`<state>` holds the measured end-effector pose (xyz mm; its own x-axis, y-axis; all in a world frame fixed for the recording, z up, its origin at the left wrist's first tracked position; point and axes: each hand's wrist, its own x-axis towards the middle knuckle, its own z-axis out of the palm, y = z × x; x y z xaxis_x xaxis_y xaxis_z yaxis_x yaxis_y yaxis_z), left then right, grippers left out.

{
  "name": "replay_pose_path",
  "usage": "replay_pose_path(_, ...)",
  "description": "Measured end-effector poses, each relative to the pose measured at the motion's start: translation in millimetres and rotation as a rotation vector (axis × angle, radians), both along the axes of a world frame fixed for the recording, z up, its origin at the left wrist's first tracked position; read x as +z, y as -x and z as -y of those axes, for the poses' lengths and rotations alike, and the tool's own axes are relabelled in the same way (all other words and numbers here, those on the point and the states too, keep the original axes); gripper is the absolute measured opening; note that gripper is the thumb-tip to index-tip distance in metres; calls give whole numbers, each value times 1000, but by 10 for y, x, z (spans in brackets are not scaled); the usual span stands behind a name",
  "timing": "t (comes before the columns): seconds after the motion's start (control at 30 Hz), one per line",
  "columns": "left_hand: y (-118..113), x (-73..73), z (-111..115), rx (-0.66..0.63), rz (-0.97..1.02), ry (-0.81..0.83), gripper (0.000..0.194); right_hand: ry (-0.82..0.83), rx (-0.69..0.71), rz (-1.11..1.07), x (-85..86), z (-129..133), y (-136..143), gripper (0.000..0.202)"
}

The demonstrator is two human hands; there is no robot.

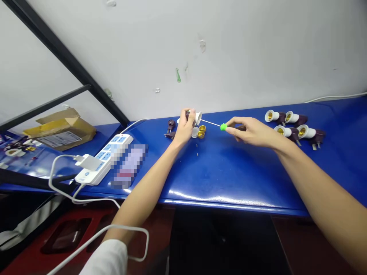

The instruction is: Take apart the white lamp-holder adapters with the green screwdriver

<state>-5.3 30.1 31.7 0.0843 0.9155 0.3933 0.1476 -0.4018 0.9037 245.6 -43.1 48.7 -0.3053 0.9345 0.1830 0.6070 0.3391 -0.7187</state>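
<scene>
My left hand (185,128) is closed around a lamp socket (198,117) with a white collar and a dark base, its mouth turned to the right. Pinched between the fingers of my right hand (248,131) is a screwdriver (223,126) with a green handle, and its thin shaft reaches into the socket's mouth. Below the socket lie two brass-coloured threaded shells (201,134) and a white ring (195,132). Dark plug parts (170,128) rest left of my left hand. Tiny screws (197,154) lie on the blue table (229,172).
Several white-and-dark lamp sockets with plugs (306,131) lie at the right. A white power strip (104,158) with a charger and cable, a blurred-out flat object (129,166), and a yellow-brown package (63,130) are at the left. A black frame (104,97) rises near the wall.
</scene>
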Motion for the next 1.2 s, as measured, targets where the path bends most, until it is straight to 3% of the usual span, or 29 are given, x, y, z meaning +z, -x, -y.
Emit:
replay_pose_path(0.13, 1, -15, -14, -19, -2, 31, 39, -218, -108, 40, -70, -46, 8, 30)
replay_pose_path(0.37, 2, -29, -14, -22, -36, -10, 25, -13, 28, 152, -13, -7, 16, 45)
replay_pose_path(0.6, 3, -40, -21, -21, -26, 12, 29, -268, -65, 115, -154, -70, 12, 29)
replay_pose_path(0.77, -6, -27, -31, -9, -12, -4, 30, -132, 48, 150, -134, -60, 4, 38)
replay_pose_path(0.83, -10, -17, -27, -4, -10, 0, 29, -88, 59, 129, -114, -49, -5, 32)
replay_pose_path(1.0, -3, -22, -23, -2, 11, 27, 27, -177, 5, 85, -123, -51, -9, 31)
replay_pose_path(1.2, 24, -34, -46, -5, -44, -28, 20, -88, 46, 110, -119, -51, 22, 39)
